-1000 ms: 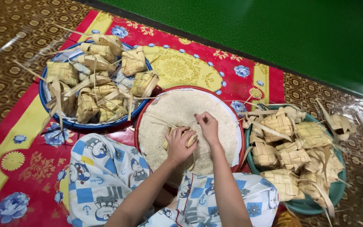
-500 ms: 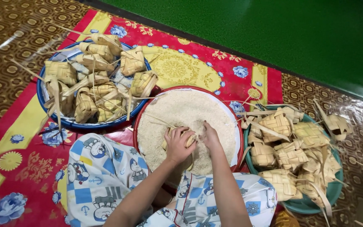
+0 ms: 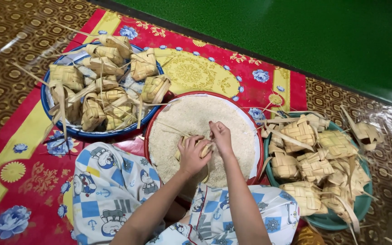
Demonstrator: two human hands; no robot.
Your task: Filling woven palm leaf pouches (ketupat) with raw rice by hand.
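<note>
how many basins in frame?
3: blue basin at left with woven pouches, red basin of rice in the middle, green basin at right with more pouches.

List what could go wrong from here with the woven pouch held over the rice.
1. The left hand holds the woven pouch above the red basin of rice; grains pushed in by the right hand could miss the opening, though most would likely fall back into the basin.
2. The basin sits close against the blue basin and the green basin of pouches; a bumped elbow might tip rice onto the red mat.
</note>
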